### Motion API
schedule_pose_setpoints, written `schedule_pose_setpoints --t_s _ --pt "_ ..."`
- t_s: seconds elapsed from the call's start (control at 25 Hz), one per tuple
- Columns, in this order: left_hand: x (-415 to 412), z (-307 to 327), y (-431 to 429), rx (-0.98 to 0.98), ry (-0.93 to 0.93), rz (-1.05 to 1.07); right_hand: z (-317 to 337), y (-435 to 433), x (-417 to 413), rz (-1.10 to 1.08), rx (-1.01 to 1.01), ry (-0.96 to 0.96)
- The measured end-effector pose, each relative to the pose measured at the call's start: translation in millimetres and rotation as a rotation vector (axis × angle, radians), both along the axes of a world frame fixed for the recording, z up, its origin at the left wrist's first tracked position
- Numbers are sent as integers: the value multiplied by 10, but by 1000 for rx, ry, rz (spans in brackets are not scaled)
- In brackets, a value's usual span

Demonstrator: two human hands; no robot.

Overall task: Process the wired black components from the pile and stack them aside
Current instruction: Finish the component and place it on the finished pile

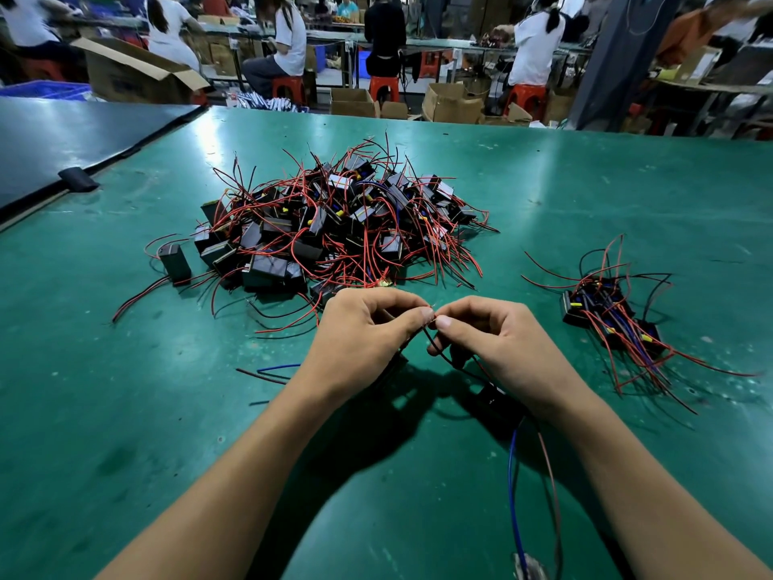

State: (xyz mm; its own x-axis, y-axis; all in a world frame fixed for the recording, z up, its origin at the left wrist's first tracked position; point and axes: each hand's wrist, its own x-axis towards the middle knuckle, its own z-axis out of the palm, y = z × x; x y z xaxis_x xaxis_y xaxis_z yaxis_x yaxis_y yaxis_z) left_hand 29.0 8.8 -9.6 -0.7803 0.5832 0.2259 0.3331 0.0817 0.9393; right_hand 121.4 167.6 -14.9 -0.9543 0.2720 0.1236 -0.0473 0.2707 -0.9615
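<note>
Left hand point(368, 328) and right hand point(497, 343), fingertips together, each pinch wires point(438, 352) of a component point(495, 399) under the right wrist, pile point(334, 228) at 12 o'clock, stack point(606, 316) at 3 o'clock on the bench point(125, 412).

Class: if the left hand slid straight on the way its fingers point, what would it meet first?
Likely the right hand: it and the left hand pinch thin red wire, almost touching.
</note>
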Motion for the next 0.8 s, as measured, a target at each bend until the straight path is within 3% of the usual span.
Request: schedule_pose_setpoints --t_s 0.32,0.48,0.8 --pt "-19 -20 -23 -35 112 -28 15 -58 15 -153 176 141" --pt "-8 -13 -7 -58 175 -37 37 -66 29 -180 207 140" --pt "-39 -30 -6 9 116 35 27 -57 46 -112 261 47"
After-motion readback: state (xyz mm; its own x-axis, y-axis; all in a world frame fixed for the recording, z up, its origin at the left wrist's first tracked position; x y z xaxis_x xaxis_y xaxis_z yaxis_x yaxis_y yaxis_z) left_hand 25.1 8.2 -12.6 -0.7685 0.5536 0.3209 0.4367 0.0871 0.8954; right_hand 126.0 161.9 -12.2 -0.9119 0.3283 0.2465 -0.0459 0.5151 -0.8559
